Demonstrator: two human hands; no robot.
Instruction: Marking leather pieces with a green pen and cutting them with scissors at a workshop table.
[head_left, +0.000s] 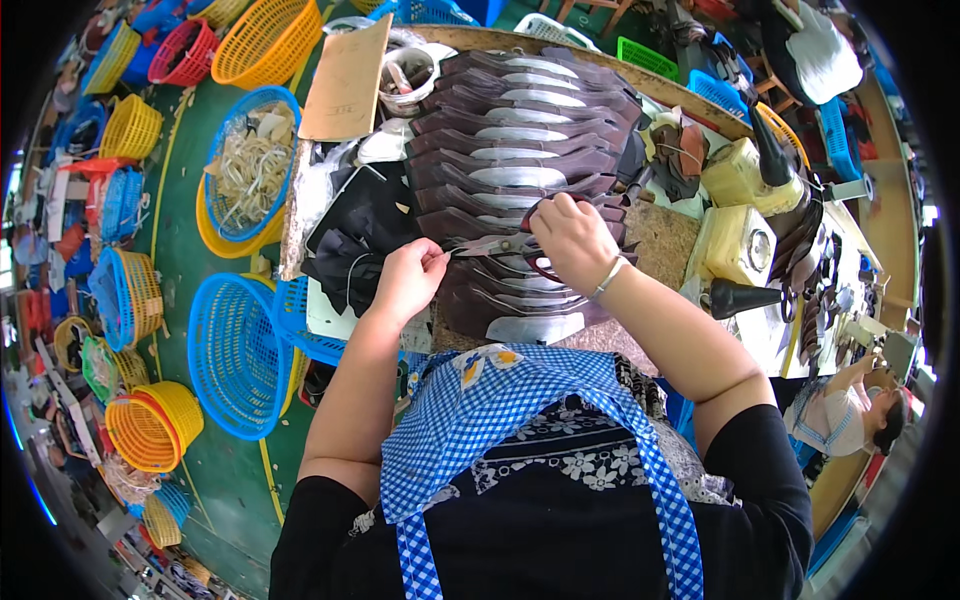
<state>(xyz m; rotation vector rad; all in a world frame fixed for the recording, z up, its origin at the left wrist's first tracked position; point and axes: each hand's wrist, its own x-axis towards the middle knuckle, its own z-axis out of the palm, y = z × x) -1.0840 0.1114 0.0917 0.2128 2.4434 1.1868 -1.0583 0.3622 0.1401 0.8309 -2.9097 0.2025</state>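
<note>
My right hand point(575, 240) grips a pair of scissors point(487, 246) by its dark red handles. The metal blades point left. Beside their tips, my left hand point(412, 278) is closed in a pinch, and a thin pale bit shows at its fingertips, too small to name. Under both hands lies a long overlapping stack of dark brown cut pieces point(450, 170), leather-like, with silvery white middles showing row after row. Left of the stack is a heap of black pieces point(365, 225), close to my left hand. A thin pale strand curves over that heap.
Two yellowish containers point(738, 245) stand right of the stack. A cardboard sheet point(345, 80) and a white tub point(408, 78) are at the far left corner. Blue baskets point(235, 355) sit on the green floor at left, one full of pale scraps point(250, 165). Another person point(835, 415) is at far right.
</note>
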